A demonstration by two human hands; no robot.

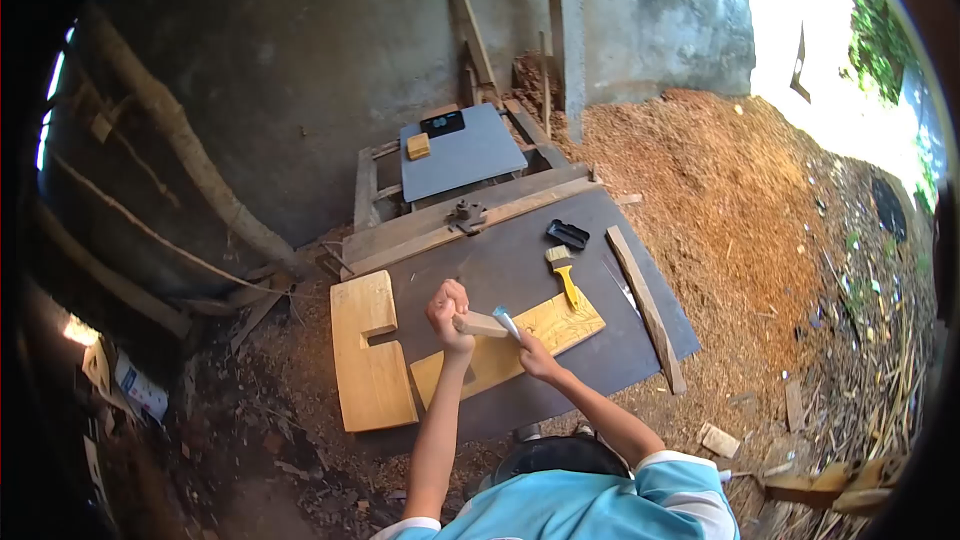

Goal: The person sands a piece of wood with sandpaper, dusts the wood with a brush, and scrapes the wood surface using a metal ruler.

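A wooden stick (484,326) was held in the left grip (448,314), which was closed in a fist around one end. In the right grip (540,358), fingers were wrapped about a slim tool (508,322) with a pale blue top; the tool was tilted, and its top was met, or nearly met, by the stick's far end. Its lower end was hidden by the hand, so contact with the wood could not be fairly judged.

Both were held above a long yellowish board (485,362), laid aslant on the dark tabletop (500,260), with carved marks shown near its right end. To its left, a notched panel (360,380) was placed flat. The yellow handle of a brush (563,272) was rested on the board's far edge. Beyond the brush, a black case (568,233) was left open, and a wooden strip (646,310) was laid along the right side. Farther off, a small wooden block (418,146) was set on a grey platform (470,155).
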